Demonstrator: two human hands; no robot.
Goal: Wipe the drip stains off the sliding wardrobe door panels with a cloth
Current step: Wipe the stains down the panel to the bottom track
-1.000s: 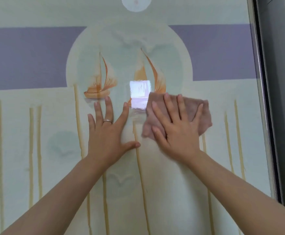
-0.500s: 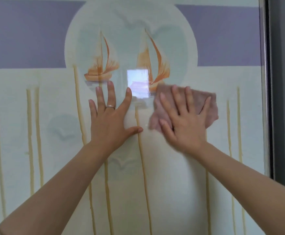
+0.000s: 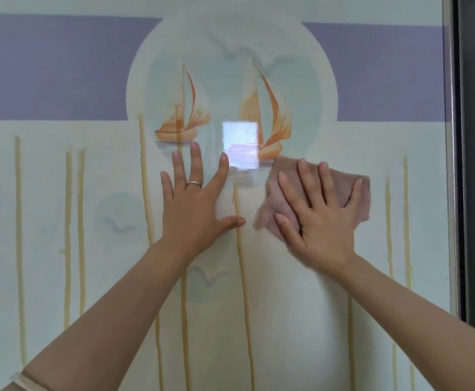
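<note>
Pinkish-brown cloth [image 3: 352,193] lies flat against the glossy wardrobe door [image 3: 301,306], just right of centre and below the right-hand painted sailboat [image 3: 267,119]. The right hand [image 3: 323,221] presses it to the panel, fingers [image 3: 306,182] straight and spread. The left hand [image 3: 194,210], wearing a ring [image 3: 194,184], rests flat beside it with fingers spread. Yellowish drip stains [image 3: 242,272] run vertically down the panel on both sides.

We see the door panel [image 3: 315,320] bearing a pinkish cloth [image 3: 282,190] pressed flat under our right hand [image 3: 323,221]. Yellowish drip stains [image 3: 242,263] run down just left of that hand, with more to its right.
</note>
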